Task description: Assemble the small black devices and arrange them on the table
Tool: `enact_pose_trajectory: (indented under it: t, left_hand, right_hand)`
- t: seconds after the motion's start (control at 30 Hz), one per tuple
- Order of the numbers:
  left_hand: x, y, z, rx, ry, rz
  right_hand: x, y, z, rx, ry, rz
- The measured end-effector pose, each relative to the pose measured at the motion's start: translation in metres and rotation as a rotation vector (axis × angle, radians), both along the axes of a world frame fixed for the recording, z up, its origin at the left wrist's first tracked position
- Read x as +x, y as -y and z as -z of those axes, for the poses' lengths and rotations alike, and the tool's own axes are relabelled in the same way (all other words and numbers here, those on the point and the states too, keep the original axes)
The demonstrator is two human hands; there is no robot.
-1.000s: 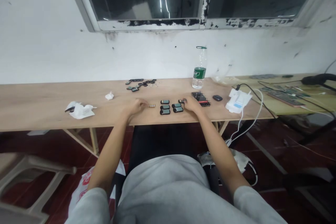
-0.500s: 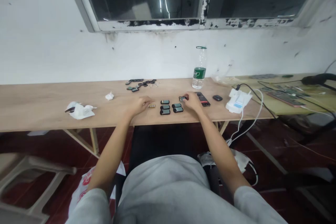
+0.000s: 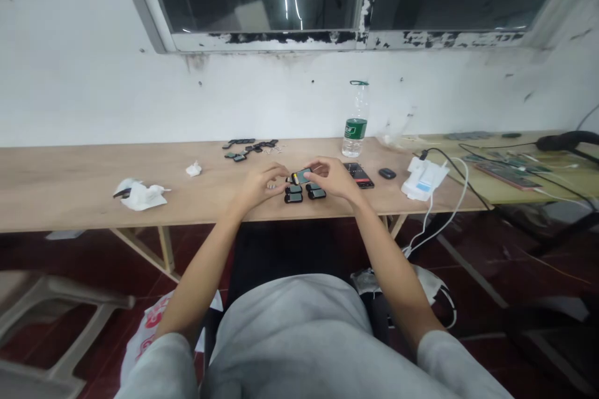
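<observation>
My right hand [image 3: 333, 177] grips a small black case with a grey-green face [image 3: 303, 176], tilted just above the table. A yellow, brass-like part [image 3: 295, 179] shows at its left end. My left hand [image 3: 262, 187] is close against that end with thumb and forefinger bent together; whatever they hold is too small to make out. Beneath both hands lie several similar black cases [image 3: 294, 197] in two columns, partly covered by the fingers. Small brass-coloured pieces [image 3: 271, 186] show in part under my left hand.
Farther back lies a cluster of black case parts [image 3: 253, 149]. A water bottle [image 3: 354, 131], a phone [image 3: 359, 176], a small black object [image 3: 387, 173] and a white power strip with cables [image 3: 425, 179] are to the right. Crumpled tissues [image 3: 145, 196] lie left on the wooden table [image 3: 70, 187].
My right hand has brought its black case leftward over the others and turned it. My left hand has moved right from the brass pieces to meet the case's end.
</observation>
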State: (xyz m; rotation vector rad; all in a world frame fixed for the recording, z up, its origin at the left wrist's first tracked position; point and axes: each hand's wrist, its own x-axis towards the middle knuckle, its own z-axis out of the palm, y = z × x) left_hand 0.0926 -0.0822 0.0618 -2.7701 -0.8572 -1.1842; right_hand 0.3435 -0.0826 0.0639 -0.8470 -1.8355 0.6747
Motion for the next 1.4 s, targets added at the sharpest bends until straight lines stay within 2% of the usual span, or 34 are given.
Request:
enact_pose_trajectory:
  t: [0.1,0.83,1.07,1.4]
  left_hand:
    - [0.003,0.003,-0.001,0.013,0.019,0.035]
    - [-0.002,0.002,0.002,0.299,-0.051,0.021]
    - [-0.007,0.0,0.003,0.23,-0.019,0.051]
    - [-0.007,-0.005,0.006,0.28,-0.042,0.056]
  right_hand:
    - [-0.004,0.002,0.0,-0.011,-0.039,-0.015]
    - [-0.014,0.01,-0.003,-0.03,-0.114,-0.077]
    - [-0.015,0.009,-0.003,-0.053,-0.119,-0.065]
    - [-0.014,0.003,0.002,-0.07,-0.155,-0.085]
